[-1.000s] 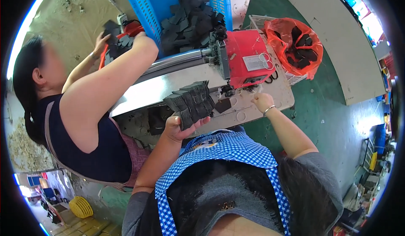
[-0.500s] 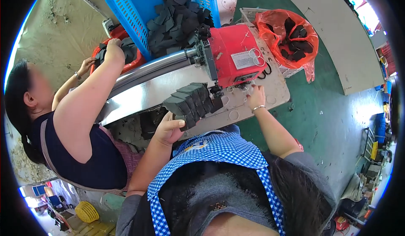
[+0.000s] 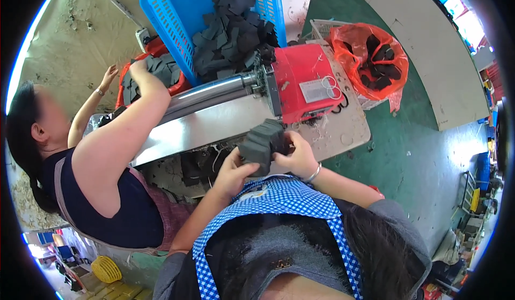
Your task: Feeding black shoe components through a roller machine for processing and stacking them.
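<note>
A stack of dark grey flat pieces [image 3: 262, 143] is held in front of my apron, near the table's front edge. My left hand [image 3: 232, 172] grips its left and lower side, thumb pressed along the bottom. On the other side, my right hand [image 3: 298, 156] closes on the stack's right end with thumb and fingers. Whether the right hand also has something thin in it cannot be made out. Just beyond the hands stands a red machine housing [image 3: 303, 67] with steel rollers [image 3: 214, 89] running left from it. Pale thin loops [image 3: 330, 87] lie on the housing.
A blue crate [image 3: 161, 18] behind the rollers holds many dark pieces. At the right, an orange-red bag [image 3: 397, 80] with dark pieces sits in a white basket [image 3: 322, 27]. A co-worker [image 3: 107, 160] at the left reaches into another red bag of pieces [image 3: 155, 75]. The table corner [image 3: 362, 134] is near my right arm.
My right hand has left the tabletop beside the red machine and come to the stack. The stack and my left hand have moved slightly right and nearer to me. The co-worker's hands shifted.
</note>
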Demonstrator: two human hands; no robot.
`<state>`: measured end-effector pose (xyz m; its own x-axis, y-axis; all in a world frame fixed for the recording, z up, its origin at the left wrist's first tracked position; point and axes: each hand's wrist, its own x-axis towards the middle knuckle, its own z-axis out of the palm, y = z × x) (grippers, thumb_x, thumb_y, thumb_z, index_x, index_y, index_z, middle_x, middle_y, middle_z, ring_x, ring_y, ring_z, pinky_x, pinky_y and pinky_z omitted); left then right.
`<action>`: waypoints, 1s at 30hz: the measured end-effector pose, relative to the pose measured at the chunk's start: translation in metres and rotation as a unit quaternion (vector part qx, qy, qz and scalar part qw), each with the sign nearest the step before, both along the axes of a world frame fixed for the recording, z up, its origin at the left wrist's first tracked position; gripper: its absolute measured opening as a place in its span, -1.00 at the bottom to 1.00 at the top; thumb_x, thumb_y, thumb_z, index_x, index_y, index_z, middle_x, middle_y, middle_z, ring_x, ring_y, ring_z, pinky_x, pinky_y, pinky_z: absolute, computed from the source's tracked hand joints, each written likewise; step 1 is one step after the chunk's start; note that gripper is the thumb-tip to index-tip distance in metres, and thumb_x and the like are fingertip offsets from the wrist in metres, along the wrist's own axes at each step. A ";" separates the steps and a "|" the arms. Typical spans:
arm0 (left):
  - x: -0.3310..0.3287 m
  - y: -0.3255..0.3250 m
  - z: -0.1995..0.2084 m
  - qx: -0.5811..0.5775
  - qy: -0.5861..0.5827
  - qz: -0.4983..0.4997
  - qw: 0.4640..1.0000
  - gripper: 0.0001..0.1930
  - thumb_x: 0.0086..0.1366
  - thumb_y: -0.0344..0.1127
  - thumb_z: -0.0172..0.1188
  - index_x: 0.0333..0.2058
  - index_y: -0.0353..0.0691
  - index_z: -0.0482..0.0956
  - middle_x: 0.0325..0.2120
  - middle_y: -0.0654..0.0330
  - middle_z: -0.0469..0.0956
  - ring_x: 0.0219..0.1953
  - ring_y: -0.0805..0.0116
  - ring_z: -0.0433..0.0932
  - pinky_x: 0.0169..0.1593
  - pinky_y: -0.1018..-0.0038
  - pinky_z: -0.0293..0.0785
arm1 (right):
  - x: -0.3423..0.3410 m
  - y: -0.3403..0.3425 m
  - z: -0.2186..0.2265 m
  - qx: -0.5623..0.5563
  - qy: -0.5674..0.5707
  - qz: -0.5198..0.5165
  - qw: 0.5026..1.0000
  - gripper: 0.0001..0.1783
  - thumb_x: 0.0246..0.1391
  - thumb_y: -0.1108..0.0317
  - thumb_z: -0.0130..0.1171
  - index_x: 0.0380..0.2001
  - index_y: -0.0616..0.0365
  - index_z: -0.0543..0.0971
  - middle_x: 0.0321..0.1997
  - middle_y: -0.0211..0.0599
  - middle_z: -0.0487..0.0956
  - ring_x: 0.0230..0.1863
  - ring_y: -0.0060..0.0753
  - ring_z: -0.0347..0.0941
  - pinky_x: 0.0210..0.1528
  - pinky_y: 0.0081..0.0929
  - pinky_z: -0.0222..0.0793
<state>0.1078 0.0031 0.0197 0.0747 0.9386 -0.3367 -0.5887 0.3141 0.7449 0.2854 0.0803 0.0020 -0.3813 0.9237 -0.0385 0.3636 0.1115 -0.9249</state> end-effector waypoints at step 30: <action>-0.054 -0.021 0.021 -0.001 -0.155 0.181 0.971 -0.65 0.11 -0.43 0.04 -0.09 -0.35 0.32 -0.16 0.06 0.42 -0.11 0.20 0.42 -0.02 0.23 0.35 | 0.015 0.114 0.035 0.371 -0.125 -0.226 0.892 -0.68 -0.15 0.30 0.20 -0.28 0.19 0.46 -0.39 -0.22 0.44 -0.28 -0.29 0.37 -0.15 -0.39 0.28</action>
